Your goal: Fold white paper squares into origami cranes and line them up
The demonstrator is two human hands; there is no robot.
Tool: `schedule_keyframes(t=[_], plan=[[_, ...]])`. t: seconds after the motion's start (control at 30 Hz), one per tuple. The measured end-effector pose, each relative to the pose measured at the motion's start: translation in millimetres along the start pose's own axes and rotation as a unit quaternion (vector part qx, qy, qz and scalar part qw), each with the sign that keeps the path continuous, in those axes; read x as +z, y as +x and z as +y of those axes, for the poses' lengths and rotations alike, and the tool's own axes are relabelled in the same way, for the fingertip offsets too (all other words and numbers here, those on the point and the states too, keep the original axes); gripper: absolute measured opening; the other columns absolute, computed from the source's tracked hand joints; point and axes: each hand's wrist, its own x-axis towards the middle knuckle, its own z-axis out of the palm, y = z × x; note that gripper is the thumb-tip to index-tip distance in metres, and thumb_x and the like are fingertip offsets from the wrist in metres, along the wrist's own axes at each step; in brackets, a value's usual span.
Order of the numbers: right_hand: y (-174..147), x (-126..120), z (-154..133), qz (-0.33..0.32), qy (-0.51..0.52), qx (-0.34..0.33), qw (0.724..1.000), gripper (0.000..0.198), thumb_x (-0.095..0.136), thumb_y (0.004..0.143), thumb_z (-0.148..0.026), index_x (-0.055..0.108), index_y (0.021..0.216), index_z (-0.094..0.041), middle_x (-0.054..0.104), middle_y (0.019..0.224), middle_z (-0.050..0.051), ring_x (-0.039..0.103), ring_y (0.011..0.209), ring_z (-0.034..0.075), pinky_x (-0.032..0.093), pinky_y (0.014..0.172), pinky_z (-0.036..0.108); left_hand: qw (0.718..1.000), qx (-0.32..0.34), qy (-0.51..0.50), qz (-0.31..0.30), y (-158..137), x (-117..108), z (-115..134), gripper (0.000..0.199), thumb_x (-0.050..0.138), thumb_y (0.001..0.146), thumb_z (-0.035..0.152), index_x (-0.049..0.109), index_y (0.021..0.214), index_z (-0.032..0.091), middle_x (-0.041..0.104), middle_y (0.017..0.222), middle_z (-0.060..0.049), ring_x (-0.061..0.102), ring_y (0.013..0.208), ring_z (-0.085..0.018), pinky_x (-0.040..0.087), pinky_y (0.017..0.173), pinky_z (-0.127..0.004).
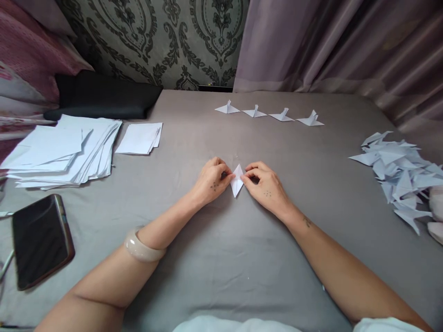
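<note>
Between my two hands is a small piece of folded white paper (237,181), shaped like a narrow diamond with its points facing away from and toward me. My left hand (215,179) pinches its left corner between thumb and fingertips. On the other side, the thumb and forefinger of my right hand (265,185) grip the right corner. Four-sided in outline, the paper shows a crease near its middle. Beyond my hands, several folded paper cranes (256,111) stand in a row on the grey cloth (221,258).
Stacks of white paper sheets (98,152) and a smaller stack of paper squares (138,138) lie at left. A phone (42,242) with a cable is nearer me. At right is a heap of folded paper cranes (403,170). A black folded item (104,94) lies behind the sheets.
</note>
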Motion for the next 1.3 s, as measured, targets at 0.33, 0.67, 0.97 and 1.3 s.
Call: schedule_keyframes(t=[0.33,0.67,0.97,1.3], plan=[[3,-2,1,-0.015,0.000,0.027,1.000,0.012,0.064,0.080,-0.026,0.063,0.070,-0.019,0.061,0.105,0.007,0.062,0.085,0.017,0.048,0.080,0.034,0.999,0.025,0.020,0.002,0,2,-8,0.011,0.060,0.085,0.025,0.060,0.078,0.017,0.057,0.092,-0.007,0.054,0.086,-0.019,0.047,0.079,-0.034],[-7,-8,7,-0.059,-0.088,-0.146,0.984,0.026,0.044,0.095,-0.018,0.066,0.106,-0.024,0.064,0.098,0.006,0.056,0.091,0.019,0.047,0.081,0.033,0.976,0.166,0.130,-0.060,-4,1,0,0.031,0.034,0.093,0.011,0.064,0.102,0.017,0.063,0.097,-0.008,0.056,0.088,-0.019,0.046,0.076,-0.030],[-16,-17,1,-0.074,-0.221,-0.203,0.951,0.035,0.040,0.092,-0.008,0.069,0.105,-0.022,0.067,0.103,0.008,0.055,0.090,0.021,0.046,0.076,0.035,0.996,0.083,0.019,-0.002,-12,-11,-4,0.028,0.048,0.072,0.007,0.073,0.080,0.017,0.067,0.094,-0.006,0.059,0.077,-0.016,0.048,0.073,-0.028],[-16,-14,1,-0.062,-0.209,-0.197,0.956,0.032,0.041,0.091,-0.008,0.070,0.097,-0.021,0.067,0.104,0.008,0.056,0.091,0.022,0.047,0.079,0.036,0.994,-0.087,-0.048,0.049,-6,-5,4,0.013,0.054,0.075,0.016,0.065,0.071,0.014,0.058,0.096,-0.008,0.055,0.070,-0.013,0.050,0.068,-0.030]])
